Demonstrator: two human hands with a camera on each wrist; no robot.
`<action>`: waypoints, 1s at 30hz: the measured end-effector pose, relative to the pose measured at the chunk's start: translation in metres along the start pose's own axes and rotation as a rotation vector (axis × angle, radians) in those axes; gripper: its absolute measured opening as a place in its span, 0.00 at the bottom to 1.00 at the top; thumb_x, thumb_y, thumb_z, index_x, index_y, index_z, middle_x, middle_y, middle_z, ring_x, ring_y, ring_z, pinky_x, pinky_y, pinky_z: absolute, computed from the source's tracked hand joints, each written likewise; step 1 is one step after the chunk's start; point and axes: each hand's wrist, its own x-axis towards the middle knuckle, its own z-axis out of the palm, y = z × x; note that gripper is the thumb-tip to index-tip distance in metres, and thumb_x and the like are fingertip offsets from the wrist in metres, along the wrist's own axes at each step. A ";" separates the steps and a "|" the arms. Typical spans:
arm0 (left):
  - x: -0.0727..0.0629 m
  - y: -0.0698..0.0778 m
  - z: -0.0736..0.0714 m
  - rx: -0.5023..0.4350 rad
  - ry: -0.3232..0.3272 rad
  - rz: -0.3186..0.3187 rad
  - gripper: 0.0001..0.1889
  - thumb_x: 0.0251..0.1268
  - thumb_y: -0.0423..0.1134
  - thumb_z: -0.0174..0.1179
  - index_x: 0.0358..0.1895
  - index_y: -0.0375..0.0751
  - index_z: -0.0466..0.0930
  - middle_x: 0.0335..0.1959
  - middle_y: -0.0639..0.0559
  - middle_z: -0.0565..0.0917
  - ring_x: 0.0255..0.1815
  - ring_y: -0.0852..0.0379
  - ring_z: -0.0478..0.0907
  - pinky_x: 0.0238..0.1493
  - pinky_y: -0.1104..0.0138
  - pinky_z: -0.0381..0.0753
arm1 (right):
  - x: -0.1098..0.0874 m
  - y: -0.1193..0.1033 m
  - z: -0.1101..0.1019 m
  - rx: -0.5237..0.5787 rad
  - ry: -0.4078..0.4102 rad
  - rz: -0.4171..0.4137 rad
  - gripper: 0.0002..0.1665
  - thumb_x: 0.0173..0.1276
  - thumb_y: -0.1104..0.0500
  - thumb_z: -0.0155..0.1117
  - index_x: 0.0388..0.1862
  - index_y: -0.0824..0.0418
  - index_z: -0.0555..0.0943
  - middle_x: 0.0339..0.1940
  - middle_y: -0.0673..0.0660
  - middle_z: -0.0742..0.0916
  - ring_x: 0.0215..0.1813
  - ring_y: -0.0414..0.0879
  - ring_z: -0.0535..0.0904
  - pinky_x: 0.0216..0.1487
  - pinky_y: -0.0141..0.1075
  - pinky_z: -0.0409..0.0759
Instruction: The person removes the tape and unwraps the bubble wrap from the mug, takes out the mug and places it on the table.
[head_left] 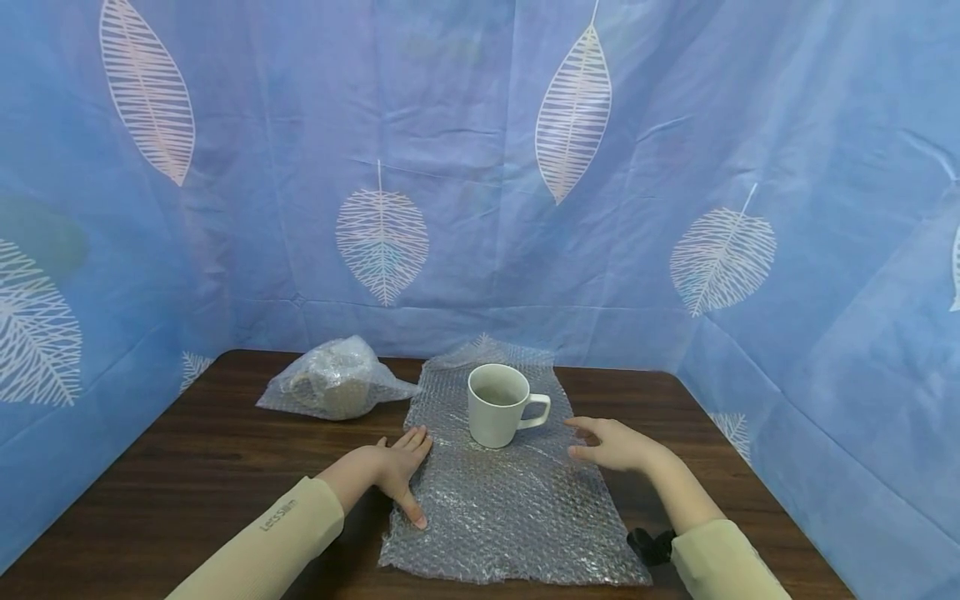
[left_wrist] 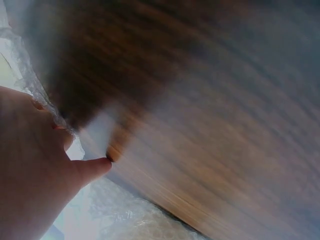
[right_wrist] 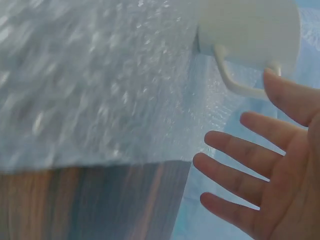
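A white mug point(head_left: 495, 412) stands upright on a sheet of bubble wrap point(head_left: 517, 525) laid flat across the table, its handle pointing right. My left hand point(head_left: 396, 468) rests with spread, straight fingers at the sheet's left edge, thumb toward me. To the right of the mug, my right hand point(head_left: 618, 446) hovers by the sheet's right edge, fingers extended and apart from the handle. In the right wrist view that hand point(right_wrist: 265, 165) shows its palm with nothing in it, and the mug point(right_wrist: 250, 32) lies beyond the thumb.
A bubble-wrapped bundle point(head_left: 337, 379) sits at the back left, its twisted end reaching the sheet's edge. The dark wooden table point(head_left: 187, 483) ends at a blue leaf-print curtain point(head_left: 465, 250) behind and at both sides. A black band point(head_left: 649, 546) is on the right wrist.
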 end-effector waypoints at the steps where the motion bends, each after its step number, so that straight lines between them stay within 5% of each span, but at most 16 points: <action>1: 0.000 0.000 0.000 0.003 -0.001 -0.002 0.66 0.38 0.65 0.73 0.76 0.36 0.44 0.77 0.41 0.40 0.77 0.47 0.34 0.68 0.42 0.44 | 0.002 -0.001 0.000 0.006 0.023 -0.001 0.34 0.73 0.50 0.57 0.69 0.69 0.65 0.60 0.70 0.76 0.57 0.64 0.75 0.51 0.57 0.74; 12: 0.002 -0.003 0.001 0.004 -0.013 -0.006 0.66 0.39 0.66 0.72 0.76 0.37 0.43 0.77 0.42 0.39 0.77 0.47 0.33 0.68 0.42 0.44 | 0.028 -0.008 0.010 0.173 0.287 0.104 0.36 0.78 0.40 0.40 0.67 0.68 0.67 0.48 0.67 0.82 0.42 0.58 0.82 0.40 0.49 0.80; 30: 0.000 0.000 -0.002 -0.010 -0.046 -0.039 0.67 0.39 0.67 0.71 0.77 0.41 0.40 0.78 0.46 0.36 0.76 0.44 0.30 0.70 0.47 0.42 | 0.058 -0.017 0.041 0.449 0.385 0.201 0.40 0.75 0.35 0.39 0.65 0.68 0.70 0.37 0.64 0.85 0.34 0.56 0.84 0.33 0.46 0.82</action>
